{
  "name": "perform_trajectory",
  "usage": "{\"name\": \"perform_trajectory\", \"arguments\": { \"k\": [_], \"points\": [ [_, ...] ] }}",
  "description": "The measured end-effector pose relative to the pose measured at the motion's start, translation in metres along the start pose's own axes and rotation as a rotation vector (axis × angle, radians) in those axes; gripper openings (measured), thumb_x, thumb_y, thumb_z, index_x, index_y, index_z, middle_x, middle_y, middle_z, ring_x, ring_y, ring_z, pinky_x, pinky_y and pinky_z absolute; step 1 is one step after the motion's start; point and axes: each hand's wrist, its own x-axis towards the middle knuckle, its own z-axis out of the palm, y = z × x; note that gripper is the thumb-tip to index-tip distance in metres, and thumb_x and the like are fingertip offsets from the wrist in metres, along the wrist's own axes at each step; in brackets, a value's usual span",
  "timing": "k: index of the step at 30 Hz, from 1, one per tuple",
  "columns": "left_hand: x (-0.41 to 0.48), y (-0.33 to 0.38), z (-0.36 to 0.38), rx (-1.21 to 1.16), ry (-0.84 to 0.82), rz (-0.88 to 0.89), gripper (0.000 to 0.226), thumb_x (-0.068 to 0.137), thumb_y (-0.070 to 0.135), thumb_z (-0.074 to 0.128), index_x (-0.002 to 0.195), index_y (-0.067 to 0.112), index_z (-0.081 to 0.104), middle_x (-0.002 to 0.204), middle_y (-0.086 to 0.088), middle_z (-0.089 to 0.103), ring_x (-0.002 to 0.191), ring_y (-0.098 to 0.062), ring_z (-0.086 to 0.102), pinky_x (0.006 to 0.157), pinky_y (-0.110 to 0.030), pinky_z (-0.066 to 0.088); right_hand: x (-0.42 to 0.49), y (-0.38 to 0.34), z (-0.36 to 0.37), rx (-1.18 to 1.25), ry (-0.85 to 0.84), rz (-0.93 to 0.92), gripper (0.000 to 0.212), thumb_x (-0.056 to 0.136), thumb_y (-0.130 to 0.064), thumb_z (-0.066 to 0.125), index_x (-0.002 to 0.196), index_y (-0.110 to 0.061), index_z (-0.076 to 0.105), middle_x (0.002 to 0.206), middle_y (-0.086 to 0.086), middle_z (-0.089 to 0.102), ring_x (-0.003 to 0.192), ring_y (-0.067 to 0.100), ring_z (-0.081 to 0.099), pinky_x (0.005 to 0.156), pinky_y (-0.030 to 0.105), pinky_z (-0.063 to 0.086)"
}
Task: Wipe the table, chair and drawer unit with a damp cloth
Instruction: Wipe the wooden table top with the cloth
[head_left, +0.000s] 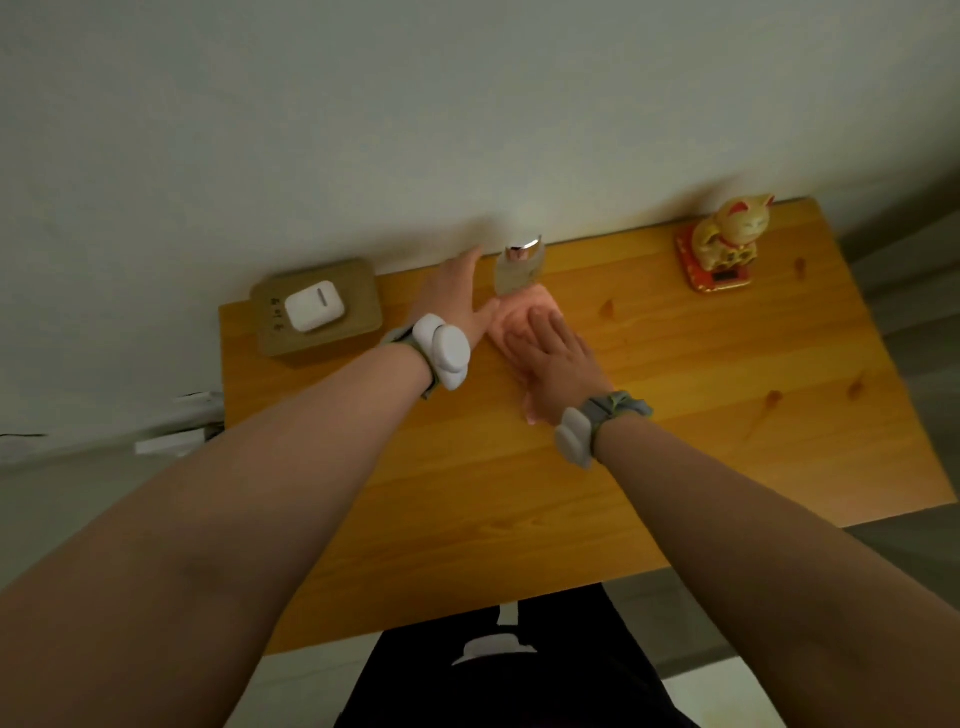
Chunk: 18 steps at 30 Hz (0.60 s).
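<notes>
A pink cloth (511, 325) lies on the orange wooden table (649, 415), near its back edge. My right hand (558, 364) presses flat on the cloth, fingers spread and pointing toward the wall. My left hand (457, 293) reaches to the back edge just left of it. A small clear bottle with a shiny cap (519, 267) sits tilted and blurred in the crook between that hand's thumb and fingers. The bottle's base overlaps the far end of the cloth. Both wrists wear white strapped devices. No chair or drawer unit is in view.
A tan box (358, 306) with a white earbud case (314, 305) on it stands at the table's back left corner. A gold beckoning-cat figure (727, 241) on a red base stands at the back right. The wall runs directly behind the table.
</notes>
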Motion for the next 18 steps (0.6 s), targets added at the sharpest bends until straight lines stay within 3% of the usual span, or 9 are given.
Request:
{"name": "perform_trajectory", "arguments": {
  "k": [6,8,12,18],
  "points": [
    [0.032,0.017,0.011,-0.017,0.042,-0.061,0.061,0.085,0.028,0.063,0.138,0.011,0.037,0.136,-0.011,0.049,0.124,-0.028,0.046,0.099,-0.034,0.038,-0.022,0.049,-0.006,0.039,0.055,0.081,0.105,0.066,-0.031,0.078,0.149,-0.036,0.014,0.159,0.000,-0.009,0.145,0.025,-0.012,0.116,0.048,0.005],
    [0.038,0.022,0.016,-0.038,0.052,-0.100,0.054,0.085,0.028,0.063,0.132,0.012,0.043,0.129,-0.009,0.055,0.118,-0.028,0.052,0.093,-0.033,0.042,-0.026,0.046,-0.003,0.061,0.076,0.067,0.090,0.075,-0.025,0.070,0.148,-0.035,0.018,0.159,0.002,-0.006,0.145,0.027,-0.011,0.116,0.048,0.004],
    [0.041,0.027,0.020,-0.050,0.082,-0.160,0.039,0.086,0.027,0.060,0.121,0.013,0.051,0.115,-0.007,0.063,0.105,-0.028,0.059,0.079,-0.028,0.042,-0.022,0.031,0.002,0.030,0.061,-0.086,0.064,0.095,-0.019,0.043,0.149,-0.036,0.014,0.159,0.004,-0.009,0.144,0.030,-0.016,0.116,0.043,-0.003],
    [0.008,0.006,-0.010,-0.009,0.283,-0.177,0.031,0.085,0.025,0.059,0.113,0.011,0.054,0.108,-0.007,0.064,0.099,-0.026,0.059,0.072,-0.025,0.036,0.008,0.000,0.005,-0.092,0.033,-0.304,0.062,0.096,-0.020,0.042,0.149,-0.036,0.012,0.159,0.003,-0.007,0.145,0.031,-0.013,0.116,0.045,0.002]
  ]
}}
